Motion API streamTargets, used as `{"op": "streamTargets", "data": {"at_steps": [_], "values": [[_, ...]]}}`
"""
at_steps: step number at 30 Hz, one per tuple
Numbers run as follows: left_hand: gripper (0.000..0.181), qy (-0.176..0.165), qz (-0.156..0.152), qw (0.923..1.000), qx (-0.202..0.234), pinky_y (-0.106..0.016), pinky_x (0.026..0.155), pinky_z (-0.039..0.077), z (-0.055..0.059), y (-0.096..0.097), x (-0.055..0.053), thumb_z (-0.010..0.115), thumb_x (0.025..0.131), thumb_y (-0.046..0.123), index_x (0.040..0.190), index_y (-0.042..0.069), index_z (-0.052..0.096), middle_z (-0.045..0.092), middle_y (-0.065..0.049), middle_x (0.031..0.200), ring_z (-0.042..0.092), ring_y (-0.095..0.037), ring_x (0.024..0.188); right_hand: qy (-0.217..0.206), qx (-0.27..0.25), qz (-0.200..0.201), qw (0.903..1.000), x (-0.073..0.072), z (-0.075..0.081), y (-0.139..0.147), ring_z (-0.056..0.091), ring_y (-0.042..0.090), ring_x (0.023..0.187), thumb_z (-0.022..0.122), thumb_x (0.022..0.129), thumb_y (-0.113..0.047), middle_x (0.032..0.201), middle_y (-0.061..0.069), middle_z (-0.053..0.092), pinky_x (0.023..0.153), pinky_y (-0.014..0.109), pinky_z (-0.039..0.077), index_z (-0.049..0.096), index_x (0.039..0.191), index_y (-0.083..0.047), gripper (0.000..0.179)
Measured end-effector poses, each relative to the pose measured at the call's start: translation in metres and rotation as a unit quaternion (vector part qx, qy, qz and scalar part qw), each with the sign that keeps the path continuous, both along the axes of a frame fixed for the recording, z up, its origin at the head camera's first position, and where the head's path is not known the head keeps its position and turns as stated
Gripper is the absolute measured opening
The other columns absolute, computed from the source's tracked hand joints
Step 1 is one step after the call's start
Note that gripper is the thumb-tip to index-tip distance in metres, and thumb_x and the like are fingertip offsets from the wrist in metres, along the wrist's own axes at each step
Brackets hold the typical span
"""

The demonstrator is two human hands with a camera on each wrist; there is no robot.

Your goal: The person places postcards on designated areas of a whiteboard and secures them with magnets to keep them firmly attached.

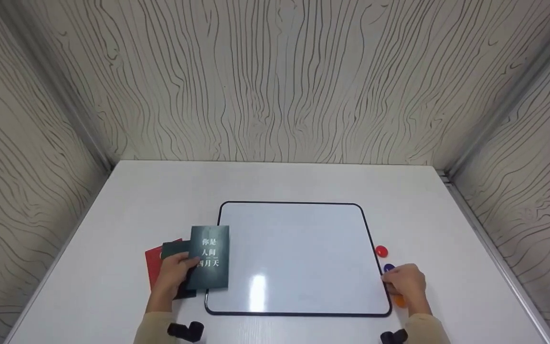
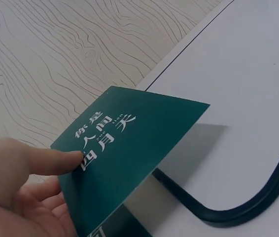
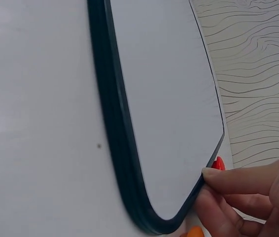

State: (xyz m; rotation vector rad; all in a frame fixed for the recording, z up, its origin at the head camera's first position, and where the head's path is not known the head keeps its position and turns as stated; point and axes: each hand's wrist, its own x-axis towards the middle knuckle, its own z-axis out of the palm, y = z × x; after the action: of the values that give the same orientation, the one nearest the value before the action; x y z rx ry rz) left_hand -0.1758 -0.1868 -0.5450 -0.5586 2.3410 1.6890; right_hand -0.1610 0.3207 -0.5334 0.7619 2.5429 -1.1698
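My left hand (image 1: 172,273) holds a thin dark green card (image 1: 215,274) with white Chinese characters, thumb on its face and fingers behind. The left wrist view shows this card (image 2: 129,148) tilted, casting a shadow on the whiteboard (image 2: 248,123). It overlaps the left edge of the black-framed whiteboard (image 1: 299,253). Another green card (image 1: 172,247) and a red one (image 1: 153,263) lie partly hidden beneath that hand. At the whiteboard's right edge, my right hand (image 1: 406,282) pinches the frame, thumb on top in the right wrist view, fingers (image 3: 213,210) at its outer side.
Beside the whiteboard's right edge are round magnet-like pieces: red (image 1: 381,251), purple (image 1: 389,268) and orange (image 1: 400,301), the last two partly covered by the right hand. The white table (image 1: 275,181) is bounded by wood-patterned panels (image 1: 275,86) at the back and sides.
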Motion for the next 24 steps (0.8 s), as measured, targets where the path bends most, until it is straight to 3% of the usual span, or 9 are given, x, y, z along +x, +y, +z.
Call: {"op": "streamTargets", "data": {"at_steps": [2,4,6,8,10,14,17,19,24], "values": [[0.046,0.007,-0.001,1.0,0.006,-0.038,0.089,0.054,-0.002,0.002,-0.001,0.058,0.093,0.016,0.132,-0.007,0.052,0.06,-0.024,0.122,0.056,-0.03,0.102,0.002,-0.001,0.002,1.0,0.0,0.0,0.001,0.06,0.017,0.066,0.064,0.087,-0.008,0.08,0.017,0.065,0.059,0.021,0.053,0.065,0.1,0.013,0.025],[0.04,0.012,0.001,0.9999,0.01,-0.027,0.07,0.048,-0.003,0.005,-0.002,0.059,0.091,0.014,0.126,-0.006,0.058,0.064,-0.015,0.103,0.054,-0.02,0.086,0.005,-0.001,0.004,1.0,0.0,-0.001,0.001,0.061,0.017,0.066,0.064,0.087,-0.008,0.081,0.019,0.066,0.06,0.022,0.055,0.064,0.101,0.014,0.026],[0.037,0.014,-0.001,0.9999,0.009,-0.024,0.063,0.042,-0.004,0.007,-0.002,0.06,0.091,0.014,0.123,-0.005,0.061,0.062,-0.01,0.094,0.051,-0.017,0.078,0.006,-0.002,0.004,1.0,0.0,-0.001,0.001,0.062,0.017,0.066,0.064,0.087,-0.008,0.082,0.02,0.066,0.061,0.022,0.056,0.063,0.101,0.014,0.026],[0.04,0.016,-0.007,0.9998,0.003,-0.026,0.067,0.047,-0.005,0.009,-0.003,0.06,0.091,0.015,0.125,-0.006,0.059,0.063,-0.013,0.099,0.053,-0.018,0.082,0.008,-0.004,0.004,1.0,0.0,-0.001,0.001,0.062,0.017,0.066,0.064,0.087,-0.008,0.082,0.02,0.066,0.062,0.022,0.057,0.063,0.101,0.014,0.026],[0.045,0.011,-0.013,0.9998,-0.004,-0.034,0.081,0.055,-0.005,0.012,-0.003,0.06,0.092,0.017,0.13,-0.007,0.055,0.063,-0.022,0.114,0.058,-0.026,0.094,0.008,-0.008,0.001,0.9999,0.0,-0.001,0.001,0.062,0.018,0.067,0.064,0.087,-0.008,0.082,0.019,0.065,0.062,0.023,0.057,0.063,0.101,0.014,0.026],[0.054,0.008,-0.023,0.9997,-0.009,-0.054,0.107,0.046,-0.007,0.018,-0.002,0.059,0.093,0.018,0.136,-0.011,0.045,0.047,-0.032,0.14,0.054,-0.038,0.121,0.012,-0.007,0.002,0.9999,0.0,0.0,0.001,0.062,0.017,0.066,0.065,0.086,-0.007,0.082,0.019,0.066,0.062,0.023,0.057,0.064,0.1,0.014,0.025],[0.054,0.008,-0.026,0.9996,-0.001,-0.056,0.107,0.045,-0.007,0.021,-0.003,0.059,0.092,0.017,0.135,-0.012,0.046,0.043,-0.034,0.141,0.052,-0.041,0.124,0.014,-0.002,0.006,0.9999,0.0,0.001,0.001,0.062,0.017,0.065,0.065,0.085,-0.007,0.08,0.019,0.066,0.061,0.023,0.057,0.065,0.098,0.013,0.024],[0.051,0.009,-0.024,0.9997,0.0,-0.052,0.104,0.049,-0.008,0.022,-0.003,0.061,0.091,0.017,0.132,-0.012,0.049,0.047,-0.033,0.138,0.056,-0.039,0.119,0.013,0.0,0.008,0.9999,0.0,0.001,0.001,0.062,0.016,0.065,0.065,0.085,-0.006,0.08,0.019,0.067,0.061,0.024,0.057,0.065,0.098,0.013,0.023],[0.046,0.013,-0.023,0.9996,-0.007,-0.036,0.083,0.056,-0.009,0.026,-0.003,0.064,0.089,0.017,0.126,-0.009,0.057,0.065,-0.024,0.119,0.061,-0.022,0.096,0.005,0.001,0.004,1.0,-0.001,0.001,0.001,0.062,0.017,0.066,0.065,0.086,-0.007,0.082,0.02,0.066,0.061,0.023,0.057,0.064,0.1,0.014,0.025]]}}
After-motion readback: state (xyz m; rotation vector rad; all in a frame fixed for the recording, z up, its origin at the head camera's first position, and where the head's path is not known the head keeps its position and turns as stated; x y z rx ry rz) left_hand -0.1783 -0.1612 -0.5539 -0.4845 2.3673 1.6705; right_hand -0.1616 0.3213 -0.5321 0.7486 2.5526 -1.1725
